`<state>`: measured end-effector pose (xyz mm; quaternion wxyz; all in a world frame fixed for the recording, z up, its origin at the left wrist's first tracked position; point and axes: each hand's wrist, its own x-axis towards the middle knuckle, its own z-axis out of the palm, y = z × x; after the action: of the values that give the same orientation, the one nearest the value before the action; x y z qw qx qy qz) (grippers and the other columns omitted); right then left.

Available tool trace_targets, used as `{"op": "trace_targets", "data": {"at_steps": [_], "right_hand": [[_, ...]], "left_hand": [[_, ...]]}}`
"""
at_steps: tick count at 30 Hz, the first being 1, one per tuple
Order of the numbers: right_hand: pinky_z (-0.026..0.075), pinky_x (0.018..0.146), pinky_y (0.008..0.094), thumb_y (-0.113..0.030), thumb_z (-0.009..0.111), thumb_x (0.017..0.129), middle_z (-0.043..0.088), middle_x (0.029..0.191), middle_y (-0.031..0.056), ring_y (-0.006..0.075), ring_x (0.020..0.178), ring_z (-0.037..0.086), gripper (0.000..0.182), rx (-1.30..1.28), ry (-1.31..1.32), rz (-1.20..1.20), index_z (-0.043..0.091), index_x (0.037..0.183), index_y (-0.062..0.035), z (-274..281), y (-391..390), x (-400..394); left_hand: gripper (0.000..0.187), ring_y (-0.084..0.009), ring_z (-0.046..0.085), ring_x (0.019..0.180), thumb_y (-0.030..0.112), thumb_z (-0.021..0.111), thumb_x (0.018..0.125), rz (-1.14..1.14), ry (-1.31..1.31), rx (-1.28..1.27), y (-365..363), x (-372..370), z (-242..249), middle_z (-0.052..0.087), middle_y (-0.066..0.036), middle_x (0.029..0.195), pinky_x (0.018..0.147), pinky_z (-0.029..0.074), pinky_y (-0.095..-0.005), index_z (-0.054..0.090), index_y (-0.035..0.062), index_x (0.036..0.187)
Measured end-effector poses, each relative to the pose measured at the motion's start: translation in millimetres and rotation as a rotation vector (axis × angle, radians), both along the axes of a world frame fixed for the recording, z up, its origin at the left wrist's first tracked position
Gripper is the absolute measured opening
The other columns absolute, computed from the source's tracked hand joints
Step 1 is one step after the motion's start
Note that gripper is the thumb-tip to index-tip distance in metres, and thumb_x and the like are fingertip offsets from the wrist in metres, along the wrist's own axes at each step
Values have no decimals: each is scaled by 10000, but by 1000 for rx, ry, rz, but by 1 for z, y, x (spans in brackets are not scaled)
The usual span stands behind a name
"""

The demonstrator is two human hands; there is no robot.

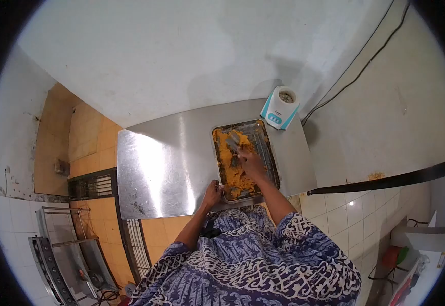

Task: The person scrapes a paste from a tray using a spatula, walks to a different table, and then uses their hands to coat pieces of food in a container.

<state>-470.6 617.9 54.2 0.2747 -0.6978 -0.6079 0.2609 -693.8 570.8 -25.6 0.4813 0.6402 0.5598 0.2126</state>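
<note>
A dark rectangular tray (271, 176) lies on the steel table, with orange mashed food (239, 179) spread mostly over its left side and middle. My right hand (252, 164) is above the tray, its fingers wrapped round a utensil (233, 138) whose flat grey end touches the food near the far left part. At the tray's near left corner is my left hand (213, 194), its fingers closed on the rim. The right hand hides part of the utensil's handle.
A white and blue appliance base (279, 108) stands on the steel table (166, 158) beyond the tray's far right corner. Behind the table rises a wall, with a black cable (357, 77) on the right. Metal racks (72, 224) stand at lower left.
</note>
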Motion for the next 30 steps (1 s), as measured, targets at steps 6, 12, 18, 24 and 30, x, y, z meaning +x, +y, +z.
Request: {"op": "trace_targets", "data": {"at_steps": [6,12,18,24,30], "right_hand": [[498,595,357,-295,545,971,712,953,151,212,622,617,349,-73,324,-59,621,1252,-102,11,25,31],[514,620,400,-331,546,969,708,999,145,252,684,640,332,41,122,10,635,1244,-168,13,-7,8],[442,469,381,-278,552,972,701,778,86,209,474,521,309,-121,21,62,616,1270,-227,27,-15,-11],[443,518,359,-265,569,966,711,832,118,148,540,560,357,35,144,33,590,1290,-116,-16,22,8],[485,626,412,-420,544,955,683,1055,128,205,642,587,410,-60,277,-69,641,1238,-140,0,10,31]], "left_hand": [[385,-333,597,1048,263,571,947,-7,8,-105,-2,1,15,592,-262,1106,843,477,-406,478,-17,1195],[366,-351,595,976,286,580,938,-36,21,-87,1,-3,17,602,-246,1033,806,463,-438,491,-8,1135],[376,-356,597,942,294,595,925,-30,-30,-27,-1,-5,20,598,-251,1009,805,463,-427,494,-8,1125],[432,-368,613,893,345,597,920,-14,26,0,4,-8,8,603,-251,1004,774,477,-434,489,-13,1138],[401,-337,627,880,314,592,923,-6,125,-6,0,0,24,627,-224,955,754,482,-425,494,-13,1132]]}}
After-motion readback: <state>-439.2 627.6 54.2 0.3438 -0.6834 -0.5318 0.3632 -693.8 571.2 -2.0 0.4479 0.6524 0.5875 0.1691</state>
